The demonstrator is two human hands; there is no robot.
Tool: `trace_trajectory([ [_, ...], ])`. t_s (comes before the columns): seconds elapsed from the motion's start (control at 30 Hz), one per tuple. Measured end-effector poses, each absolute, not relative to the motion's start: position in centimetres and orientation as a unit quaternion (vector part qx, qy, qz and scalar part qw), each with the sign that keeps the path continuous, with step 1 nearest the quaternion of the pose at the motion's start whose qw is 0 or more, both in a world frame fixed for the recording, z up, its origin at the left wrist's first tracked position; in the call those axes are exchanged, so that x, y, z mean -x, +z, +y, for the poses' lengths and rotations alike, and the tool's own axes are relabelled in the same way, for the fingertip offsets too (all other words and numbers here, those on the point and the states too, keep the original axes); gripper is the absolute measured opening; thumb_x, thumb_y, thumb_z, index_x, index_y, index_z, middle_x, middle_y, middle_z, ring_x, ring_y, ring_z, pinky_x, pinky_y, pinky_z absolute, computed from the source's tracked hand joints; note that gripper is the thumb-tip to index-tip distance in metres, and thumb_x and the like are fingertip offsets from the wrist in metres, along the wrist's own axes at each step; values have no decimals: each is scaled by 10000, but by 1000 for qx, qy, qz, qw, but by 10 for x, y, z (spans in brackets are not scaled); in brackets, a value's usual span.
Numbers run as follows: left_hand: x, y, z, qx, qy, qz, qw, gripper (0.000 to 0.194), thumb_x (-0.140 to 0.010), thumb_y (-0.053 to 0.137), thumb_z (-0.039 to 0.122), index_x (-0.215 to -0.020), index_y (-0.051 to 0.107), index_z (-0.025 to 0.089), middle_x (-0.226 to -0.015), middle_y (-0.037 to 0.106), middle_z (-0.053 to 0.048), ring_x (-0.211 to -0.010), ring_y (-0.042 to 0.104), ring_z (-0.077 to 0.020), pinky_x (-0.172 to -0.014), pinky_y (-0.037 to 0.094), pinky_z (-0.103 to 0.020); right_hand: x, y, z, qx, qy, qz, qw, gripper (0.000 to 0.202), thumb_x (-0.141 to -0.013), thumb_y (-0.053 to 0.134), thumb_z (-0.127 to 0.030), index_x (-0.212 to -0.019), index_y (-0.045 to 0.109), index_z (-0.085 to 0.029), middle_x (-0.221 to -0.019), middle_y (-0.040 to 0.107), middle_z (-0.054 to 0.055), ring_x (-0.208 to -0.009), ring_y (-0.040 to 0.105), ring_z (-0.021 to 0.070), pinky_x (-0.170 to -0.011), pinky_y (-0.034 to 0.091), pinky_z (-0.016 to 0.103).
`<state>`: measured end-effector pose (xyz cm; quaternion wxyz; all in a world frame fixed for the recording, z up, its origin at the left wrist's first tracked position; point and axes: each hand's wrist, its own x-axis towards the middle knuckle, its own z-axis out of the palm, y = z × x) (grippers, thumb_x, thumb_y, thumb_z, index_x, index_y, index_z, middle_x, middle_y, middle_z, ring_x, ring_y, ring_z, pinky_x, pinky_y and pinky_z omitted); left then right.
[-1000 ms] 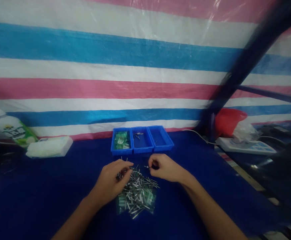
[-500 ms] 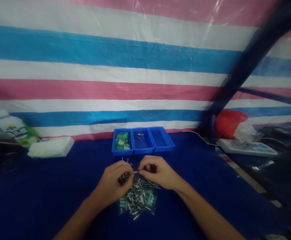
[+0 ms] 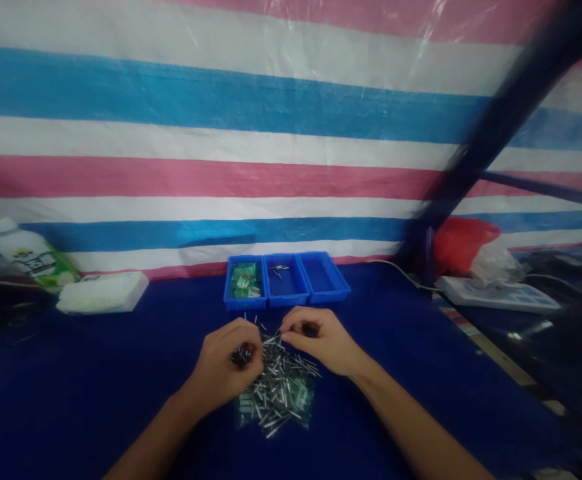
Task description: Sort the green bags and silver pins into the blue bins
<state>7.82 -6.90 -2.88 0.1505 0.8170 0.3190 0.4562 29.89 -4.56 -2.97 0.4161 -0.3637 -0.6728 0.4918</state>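
Note:
A pile of thin shiny metal pins (image 3: 278, 393) lies on the dark blue table, over small clear bags with green and white contents (image 3: 301, 397). My left hand (image 3: 231, 357) is closed at the pile's upper left, its fingertips pinched by a thin metal piece. Several dark pins show within its curled fingers. At the pile's upper right, my right hand (image 3: 321, 340) has thumb and forefinger pinched together near a thin pin; whether the pin is gripped is too small to tell.
Three joined blue trays (image 3: 285, 300) stand behind the pile: green packets left, a few pins middle. A bottle (image 3: 31, 257) and tissue pack (image 3: 103, 293) are at left. A white device (image 3: 501, 297) with a red bag (image 3: 463, 243) sits right, beside a dark post (image 3: 428, 260).
My hands have drawn slightly apart, widening the gap between their fingertips. More of the pile's upper part shows between them.

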Motion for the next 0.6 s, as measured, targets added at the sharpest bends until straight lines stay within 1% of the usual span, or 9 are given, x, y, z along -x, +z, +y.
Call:
trace_trajectory([
  [0.2, -77, -32, -69, -813, 453, 335, 149, 141, -800, 599, 44, -801, 597, 185, -781, 626, 11, -677, 588, -98, -633, 475, -222, -298, -29, -47, 356, 505, -663, 423, 110, -801, 767, -313, -830, 747, -209, -733, 601, 3, -568, 416, 102, -552, 326, 298],
  [0.47, -73, -37, -65, -808, 435, 372, 137, 113, -799, 604, 80, -804, 600, 193, -737, 614, 30, -627, 578, -94, -602, 456, -223, -294, -28, -46, 355, 526, -632, 445, 92, -767, 783, -295, -793, 743, -216, -640, 555, -22, -556, 409, 104, -553, 319, 301],
  [0.6, -72, -34, -65, -796, 458, 372, 136, 119, -806, 599, 81, -854, 600, 189, -747, 615, 26, -627, 590, -95, -602, 471, -220, -293, -29, -44, 357, 527, -621, 458, 111, -756, 792, -310, -790, 749, -214, -621, 558, -21, -550, 404, 106, -555, 324, 302],
])
